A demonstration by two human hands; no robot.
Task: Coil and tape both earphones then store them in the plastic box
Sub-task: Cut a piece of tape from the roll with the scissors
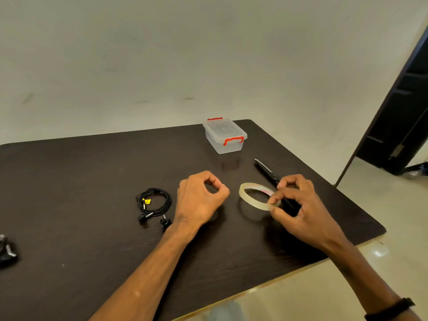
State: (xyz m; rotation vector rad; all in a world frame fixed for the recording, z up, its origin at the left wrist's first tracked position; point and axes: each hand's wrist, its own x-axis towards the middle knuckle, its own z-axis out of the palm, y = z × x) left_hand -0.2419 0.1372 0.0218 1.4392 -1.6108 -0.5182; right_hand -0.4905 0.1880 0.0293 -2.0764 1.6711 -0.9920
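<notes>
While my right hand [298, 205] pinches the tape roll [257, 196] above the table [92, 228], my left hand [201, 198] is clenched, holding nothing. 1 coiled earphone [154, 206] lies just left of it.

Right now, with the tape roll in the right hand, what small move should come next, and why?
Probably peel up the tape's free end. The right hand pinches the tape roll at its near rim, and the left hand, curled and holding nothing, is beside it. The coiled earphone lies untaped on the table.
</notes>
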